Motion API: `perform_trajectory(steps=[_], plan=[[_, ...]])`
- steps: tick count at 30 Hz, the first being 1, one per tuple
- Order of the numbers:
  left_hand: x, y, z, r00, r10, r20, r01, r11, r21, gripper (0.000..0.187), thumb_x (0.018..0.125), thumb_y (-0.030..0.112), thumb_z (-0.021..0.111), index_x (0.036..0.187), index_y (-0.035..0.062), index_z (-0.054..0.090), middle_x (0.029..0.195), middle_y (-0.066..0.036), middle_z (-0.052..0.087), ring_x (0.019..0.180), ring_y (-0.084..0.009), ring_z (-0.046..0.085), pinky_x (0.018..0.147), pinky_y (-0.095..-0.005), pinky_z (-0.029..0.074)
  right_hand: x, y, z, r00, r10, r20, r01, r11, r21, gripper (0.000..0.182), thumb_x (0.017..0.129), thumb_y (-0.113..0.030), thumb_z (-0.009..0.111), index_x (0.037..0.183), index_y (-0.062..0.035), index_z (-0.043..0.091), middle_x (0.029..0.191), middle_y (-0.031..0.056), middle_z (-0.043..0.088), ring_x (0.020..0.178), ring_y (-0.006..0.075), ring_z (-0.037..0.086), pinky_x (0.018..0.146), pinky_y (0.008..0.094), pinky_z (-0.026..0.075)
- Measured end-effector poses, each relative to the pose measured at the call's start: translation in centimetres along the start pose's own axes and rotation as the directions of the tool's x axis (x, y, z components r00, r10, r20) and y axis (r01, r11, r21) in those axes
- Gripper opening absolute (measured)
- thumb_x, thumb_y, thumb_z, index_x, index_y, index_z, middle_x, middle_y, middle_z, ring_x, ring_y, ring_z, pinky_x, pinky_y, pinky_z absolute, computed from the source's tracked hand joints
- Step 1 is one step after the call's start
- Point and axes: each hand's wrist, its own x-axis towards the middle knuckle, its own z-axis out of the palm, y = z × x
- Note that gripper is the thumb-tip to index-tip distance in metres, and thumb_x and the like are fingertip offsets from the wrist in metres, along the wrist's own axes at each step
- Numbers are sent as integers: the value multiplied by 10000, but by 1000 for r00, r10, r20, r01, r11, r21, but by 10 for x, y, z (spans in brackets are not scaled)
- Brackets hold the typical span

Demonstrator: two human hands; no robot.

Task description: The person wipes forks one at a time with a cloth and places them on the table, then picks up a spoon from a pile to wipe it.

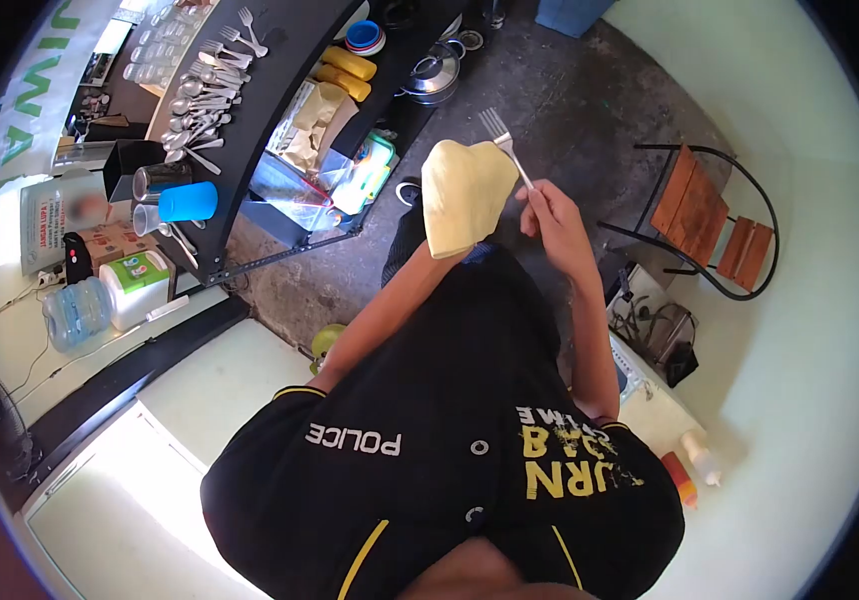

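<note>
A pale yellow cloth (pixel 465 195) drapes over my left hand, hiding its fingers; only the wrist and forearm show below it. My right hand (pixel 557 222) is closed round the handle of a metal fork (pixel 497 128). The fork's tines point up and to the left, and its neck lies right at the cloth's right edge. Both hands are in front of my body, above the dark floor.
At the left runs a black counter (pixel 272 62) with forks and spoons (pixel 205 100), a blue cup (pixel 188 201) and glasses. Its lower shelf carries a lidded pot (pixel 434 75), yellow bottles (pixel 347 72) and a paper bag (pixel 318 125). A wooden chair (pixel 692 205) stands at right.
</note>
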Motion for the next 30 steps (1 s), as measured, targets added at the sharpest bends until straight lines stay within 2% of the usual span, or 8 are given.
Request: perform_trajectory(steps=[3, 6, 8, 14, 19, 23, 26, 30], plan=[[0, -27, -11, 994, -3, -111, -3, 999, -53, 429, 1033, 193, 633, 1428, 80, 510, 1274, -64, 641, 1122, -197, 659, 945, -381, 576, 9, 10, 14, 999, -6, -39, 0, 988, -153, 293, 1077, -252, 485, 971, -9, 611, 654, 104, 540, 617, 184, 558, 609, 356, 437], [-2, -22, -12, 993, -117, 23, 95, 659, -746, 409, 1061, 185, 574, 1456, 104, 504, 1310, -61, 632, 1169, -192, 642, 986, -367, 562, 11, 6, 40, 987, -53, -154, -5, 935, -353, 346, 1064, -286, 494, 968, 20, 625, 721, 229, 619, 697, 372, 649, 659, 452, 482], [1, -19, -7, 985, -173, -3, 118, 685, -719, 403, 1061, 230, 579, 1442, 113, 524, 1295, -63, 641, 1145, -204, 653, 975, -375, 569, 11, -3, 56, 973, -105, -207, 3, 897, -443, 433, 1063, -332, 500, 913, 44, 655, 831, 297, 640, 853, 498, 636, 708, 528, 483], [2, -24, -28, 949, -231, -214, 38, 759, -650, 326, 1090, 264, 482, 1343, 84, 582, 1149, -75, 680, 1013, -209, 703, 865, -377, 612, 8, -2, 71, 993, -1, -115, -38, 942, -332, 481, 1066, -370, 504, 903, 44, 685, 793, 293, 636, 768, 475, 658, 668, 492, 483], [-5, 1, -18, 918, 11, -396, -99, 974, -202, 283, 1056, 138, 518, 1316, 48, 580, 1110, -74, 676, 987, -183, 699, 833, -332, 606, 3, 1, 63, 999, 52, -9, -51, 941, -336, 499, 1068, -394, 509, 923, 61, 655, 745, 283, 597, 660, 376, 652, 640, 457, 462], [-11, 5, -23, 867, 249, -432, -244, 967, 70, 309, 1044, 61, 517, 1352, 36, 528, 1174, -71, 650, 1014, -158, 682, 837, -315, 589, -3, -1, 61, 996, 63, 69, -38, 948, -317, 512, 1078, -399, 495, 912, 72, 612, 711, 273, 544, 603, 274, 582, 629, 433, 442], [-14, 11, -25, 831, 196, -521, -182, 980, 78, 335, 1105, 248, 404, 1354, 68, 538, 1220, -98, 648, 1083, -226, 683, 914, -388, 591, -7, -2, 62, 991, 83, 107, -44, 943, -329, 512, 1084, -395, 492, 881, 66, 584, 696, 277, 502, 593, 227, 534, 619, 432, 428], [18, 21, -72, 575, 420, -702, -287, 907, 308, 362, 1089, 275, 437, 1358, 53, 536, 1231, -112, 647, 1095, -239, 683, 915, -404, 591, -24, -2, 55, 996, 48, 73, -20, 939, -344, 520, 1093, -391, 494, 819, 47, 544, 634, 145, 490, 586, 155, 477, 582, 399, 389]])
